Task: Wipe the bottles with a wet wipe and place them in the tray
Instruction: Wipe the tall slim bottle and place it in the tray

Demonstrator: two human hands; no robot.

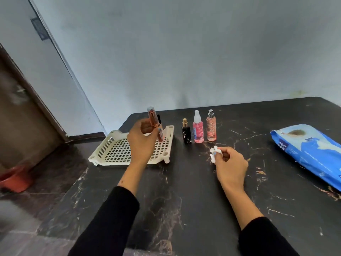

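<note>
My left hand holds a slim clear bottle of orange liquid, tilted, above the cream slatted tray. A second slim reddish bottle shows just below my fingers; whether it is in my hand or standing in the tray I cannot tell. My right hand pinches a crumpled white wet wipe just above the table. Three bottles stand upright in a row right of the tray: a small black one with a gold cap, a pink spray bottle and a peach spray bottle.
A blue pack of wet wipes lies at the right edge of the dark marble table. The wall stands close behind the bottles. Off the table's left side, a red-orange tub sits on the floor by a brown door.
</note>
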